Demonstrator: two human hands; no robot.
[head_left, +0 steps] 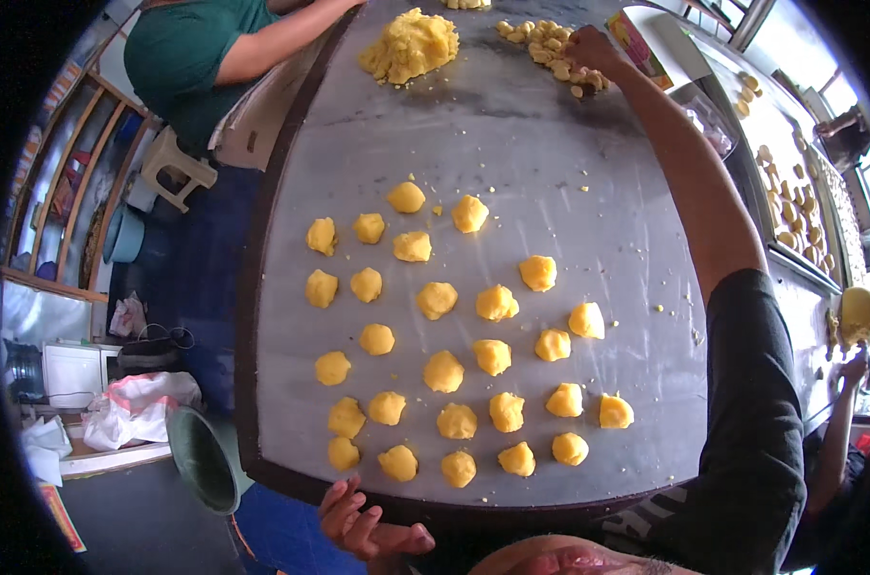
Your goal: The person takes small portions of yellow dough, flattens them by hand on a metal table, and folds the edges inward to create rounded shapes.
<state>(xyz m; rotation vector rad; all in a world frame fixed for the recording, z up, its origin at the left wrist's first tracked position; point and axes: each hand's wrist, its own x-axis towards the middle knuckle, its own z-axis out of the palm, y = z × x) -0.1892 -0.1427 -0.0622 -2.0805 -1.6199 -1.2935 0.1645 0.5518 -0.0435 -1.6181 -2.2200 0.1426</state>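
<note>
Yellow dough balls (443,372) lie in loose rows on the grey metal tabletop (607,259). At the near edge is my left hand (368,525), palm up with its fingers apart and nothing in it, close to the nearest balls. My right arm stretches far up the right side. My right hand (593,50) is down on a heap of small pale pieces (547,40), fingers curled in; what they hold is hidden. Left of that heap sits a large mound of yellow dough (411,48). Crumbs are scattered across the metal.
A person in a green shirt (190,57) is at the far left edge. An open box (641,48) stands beyond my right hand. Trays of shaped pieces (789,201) and another person's arm (837,431) are at the right. A stool (176,171) and green bucket (205,460) stand left.
</note>
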